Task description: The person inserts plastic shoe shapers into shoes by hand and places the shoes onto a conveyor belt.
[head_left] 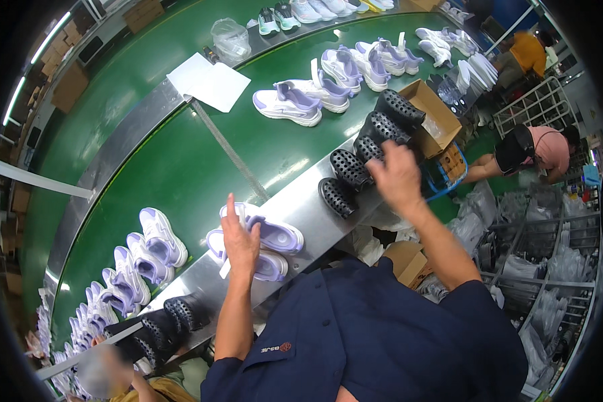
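A pair of white and lavender sneakers [279, 236] rests on the metal ledge in front of me. My left hand [241, 241] lies over the left side of this pair, its fingers stretched and the thumb apart; part of the shoes is hidden behind it. Farther right, my right hand [396, 177] reaches in among several black perforated shoe forms [350, 167] lined up along the ledge. Its thumb and fingers are spread beside the forms, slightly blurred, with nothing visibly held.
More sneakers stand on the green belt [201, 167], at the left [162, 238] and far side [288, 107]. White paper [211, 80] lies across the belt's far rail. A cardboard box [442, 127] stands beyond the forms. A person's hand and more forms [181, 311] are lower left.
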A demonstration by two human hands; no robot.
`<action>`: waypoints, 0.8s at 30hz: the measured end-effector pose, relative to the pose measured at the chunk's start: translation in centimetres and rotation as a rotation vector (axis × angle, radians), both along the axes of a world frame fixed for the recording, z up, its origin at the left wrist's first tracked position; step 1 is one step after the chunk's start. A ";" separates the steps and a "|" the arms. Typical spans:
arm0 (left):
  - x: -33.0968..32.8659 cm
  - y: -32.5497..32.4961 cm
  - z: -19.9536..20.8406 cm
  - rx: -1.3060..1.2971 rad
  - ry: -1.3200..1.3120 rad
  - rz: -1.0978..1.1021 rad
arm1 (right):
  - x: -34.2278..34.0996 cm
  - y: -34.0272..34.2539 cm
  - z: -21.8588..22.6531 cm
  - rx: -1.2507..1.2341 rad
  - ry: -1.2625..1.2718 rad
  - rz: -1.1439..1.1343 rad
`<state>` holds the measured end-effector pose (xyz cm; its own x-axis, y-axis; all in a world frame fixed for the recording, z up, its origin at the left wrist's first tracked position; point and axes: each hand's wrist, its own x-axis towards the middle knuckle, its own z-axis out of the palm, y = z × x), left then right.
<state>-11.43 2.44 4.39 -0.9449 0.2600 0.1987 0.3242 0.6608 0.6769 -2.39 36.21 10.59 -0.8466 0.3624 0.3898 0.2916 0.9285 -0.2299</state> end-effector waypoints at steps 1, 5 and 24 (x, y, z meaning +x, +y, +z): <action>0.1 0.3 0.5 -0.001 0.005 0.001 | -0.1 3.2 -0.2 0.079 -0.054 -0.106; 0.6 0.6 0.0 0.058 -0.313 0.113 | -1.1 10.3 -1.8 0.151 -0.383 -0.295; -3.3 3.3 -2.5 0.148 -0.481 -0.329 | -1.7 -13.1 -1.7 -0.247 -0.743 0.404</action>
